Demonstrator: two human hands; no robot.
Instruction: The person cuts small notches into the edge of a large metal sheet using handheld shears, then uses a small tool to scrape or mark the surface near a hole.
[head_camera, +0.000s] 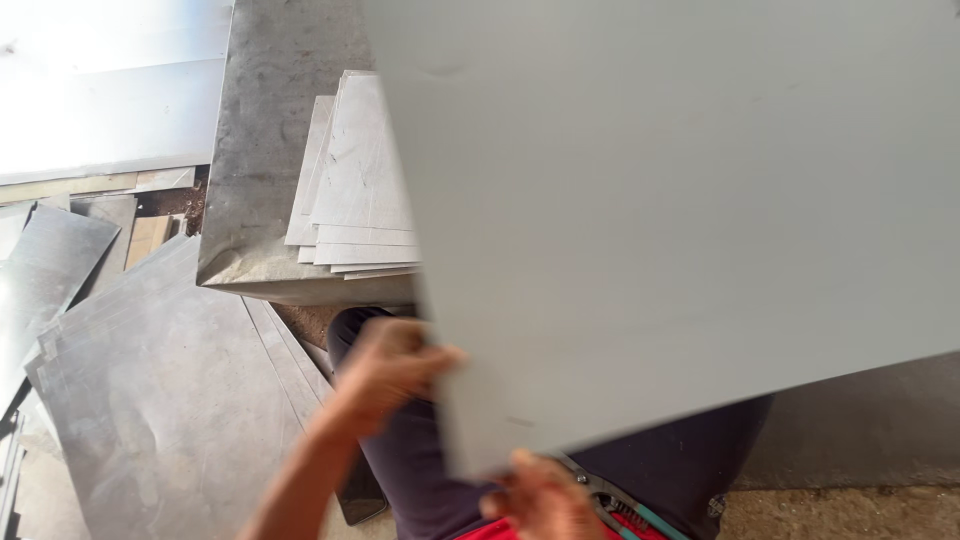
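Sheet, large grey metal (680, 200), held up close to my head camera, tilted, fills most of view. My left hand (385, 375) clamped on its left edge; my right hand (540, 500) at bottom corner, fingers look closed on it, shears (610, 505) just beside. Step, I judge: lifting and repositioning sheet. Next move needs firm grip, edge control. Around: stack of cut sheets (355, 190) on worktop (265, 120), loose sheets on floor (160, 400). Raised sheet blocks sight of worktop's right part.
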